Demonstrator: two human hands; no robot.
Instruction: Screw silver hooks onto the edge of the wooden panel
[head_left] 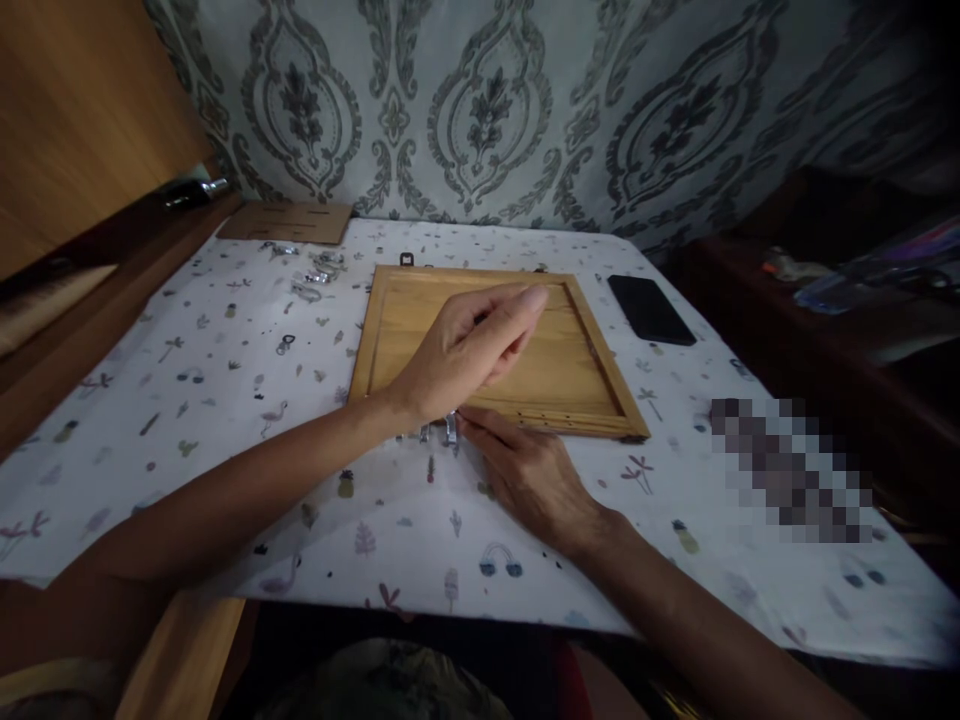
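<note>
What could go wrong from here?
Clasp slip: the right hand is at a small metal clasp by the near edge of the wooden panel; a nudge could shift it.
Blocked view: the raised left hand hides part of the panel, so a fault there might be missed.
Lost parts: loose metal pieces beyond the left forearm could get scattered.

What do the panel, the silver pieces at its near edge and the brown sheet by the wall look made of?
Panel: wood or veneer, low sheen; yellow-brown with streaky grain.
Silver pieces: likely metal, polished or plated; bright highlights. Which metal, can't tell.
Brown sheet: probably cardboard, matte; plain tan with dark slit-like marks.
</note>
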